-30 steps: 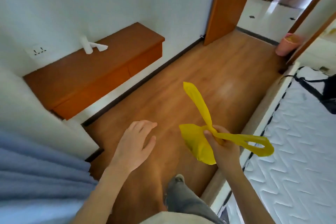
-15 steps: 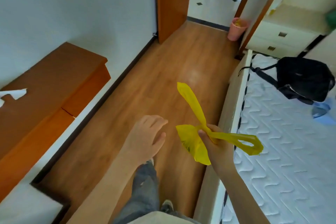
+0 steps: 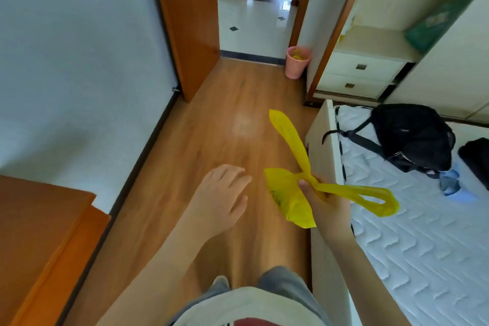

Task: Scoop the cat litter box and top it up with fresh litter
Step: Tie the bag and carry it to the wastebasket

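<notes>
Yellow bag [image 3: 288, 194] in right hand [image 3: 326, 200]

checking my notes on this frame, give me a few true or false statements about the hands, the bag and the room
1. The right hand grips a yellow plastic bag. True.
2. The left hand holds a scoop. False: it is empty, fingers relaxed.
3. A black backpack lies on the mattress. True.
4. The pink waste basket stands on the mattress. False: it stands on the floor by the doorway.
5. The door is closed. False: it is open.
</notes>
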{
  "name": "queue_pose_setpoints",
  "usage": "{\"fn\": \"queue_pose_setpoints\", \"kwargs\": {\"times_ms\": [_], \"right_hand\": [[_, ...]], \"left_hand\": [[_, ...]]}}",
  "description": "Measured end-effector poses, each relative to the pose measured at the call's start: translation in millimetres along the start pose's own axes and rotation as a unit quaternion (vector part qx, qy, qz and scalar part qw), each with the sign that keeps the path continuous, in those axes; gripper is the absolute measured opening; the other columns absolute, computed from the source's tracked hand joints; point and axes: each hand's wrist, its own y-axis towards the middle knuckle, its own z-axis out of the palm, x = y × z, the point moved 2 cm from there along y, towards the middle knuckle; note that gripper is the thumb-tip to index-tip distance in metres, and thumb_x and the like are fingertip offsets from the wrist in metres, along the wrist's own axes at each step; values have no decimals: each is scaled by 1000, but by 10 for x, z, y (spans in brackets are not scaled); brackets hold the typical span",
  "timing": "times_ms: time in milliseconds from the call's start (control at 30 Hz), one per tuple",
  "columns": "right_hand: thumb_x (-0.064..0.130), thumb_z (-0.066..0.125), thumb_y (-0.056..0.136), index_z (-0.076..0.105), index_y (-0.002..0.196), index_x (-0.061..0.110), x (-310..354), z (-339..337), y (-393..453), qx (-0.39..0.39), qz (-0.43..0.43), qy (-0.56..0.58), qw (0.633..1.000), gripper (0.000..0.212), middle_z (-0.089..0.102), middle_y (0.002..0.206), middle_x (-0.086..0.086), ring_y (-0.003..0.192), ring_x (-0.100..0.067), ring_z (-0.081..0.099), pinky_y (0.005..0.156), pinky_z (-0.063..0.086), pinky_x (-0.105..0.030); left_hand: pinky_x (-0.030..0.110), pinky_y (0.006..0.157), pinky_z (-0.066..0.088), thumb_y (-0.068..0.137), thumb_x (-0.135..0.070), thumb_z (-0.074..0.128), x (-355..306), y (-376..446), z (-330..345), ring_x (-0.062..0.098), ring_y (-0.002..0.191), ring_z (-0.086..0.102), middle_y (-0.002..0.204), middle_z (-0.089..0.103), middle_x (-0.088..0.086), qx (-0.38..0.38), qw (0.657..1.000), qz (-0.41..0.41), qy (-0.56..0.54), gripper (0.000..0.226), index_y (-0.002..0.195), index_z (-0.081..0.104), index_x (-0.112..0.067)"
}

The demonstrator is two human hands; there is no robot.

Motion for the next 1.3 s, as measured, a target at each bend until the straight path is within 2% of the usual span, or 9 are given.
{"fn": "queue_pose_setpoints", "kwargs": {"times_ms": [67,167,300,400,533,667,767,933,1300], "right_hand": [[26,70,86,66,96,4,73,42,409,-18,5,3,1000,25,66,83,-1,71,8,61,63,42,-7],[12,66,89,64,108,-1,65,89,1039,-38,-1,-11,999,24,66,93,-9,77,16,58,69,42,-3],[15,66,89,65,105,6,-45,136,1965,-44,20,3,999,18,65,90,1,78,16,58,69,43,-5],[17,66,88,64,108,5,-151,128,2693,-37,24,9,999,23,66,94,-2,82,9,62,70,44,-4],[28,69,86,64,100,19,-187,66,3633,-6,53,15,998,17,67,95,3,90,-8,63,85,51,-28],[40,67,85,64,102,20,-85,-15,4497,-4,46,8,999,27,68,92,1,88,-15,65,75,51,-21],[25,66,88,64,111,9,-79,-22,5088,-8,46,-3,999,28,67,97,-1,92,-15,62,74,45,-7],[21,67,88,65,110,8,-134,117,6061,-28,57,2,998,26,67,101,-4,89,-5,59,70,40,-1],[15,67,87,66,108,4,211,661,8370,-98,31,2,995,24,69,101,-7,93,-16,62,75,46,-7]], "left_hand": [[41,100,44,92,-34,43,187,416,-3,24,122,48,129,56,4,12,1000,17,-4,41,126,58,-16],[41,98,45,91,-34,44,429,1031,115,25,120,49,128,56,5,23,999,36,-12,41,124,59,-15],[40,97,46,90,-35,42,708,1888,352,24,120,50,127,56,4,32,999,30,-14,42,123,59,-16],[43,94,50,89,-36,41,897,2568,461,26,117,53,125,58,6,39,999,2,-18,44,122,60,-15],[42,94,49,90,-37,40,1108,3426,499,22,118,50,126,57,3,36,998,-36,-32,45,123,60,-16],[39,99,45,92,-38,37,1304,4218,505,17,123,45,131,53,0,39,996,-63,-45,46,127,57,-17],[38,100,43,92,-38,37,1487,4728,527,17,123,46,129,55,1,31,996,-74,-50,46,126,58,-16],[32,97,42,91,-39,37,1879,5588,702,17,117,50,126,56,-2,36,995,-81,-55,45,124,59,-17],[34,97,47,93,-41,34,3296,7916,945,14,120,45,126,53,-4,28,998,-17,-54,44,125,56,-21]]}}
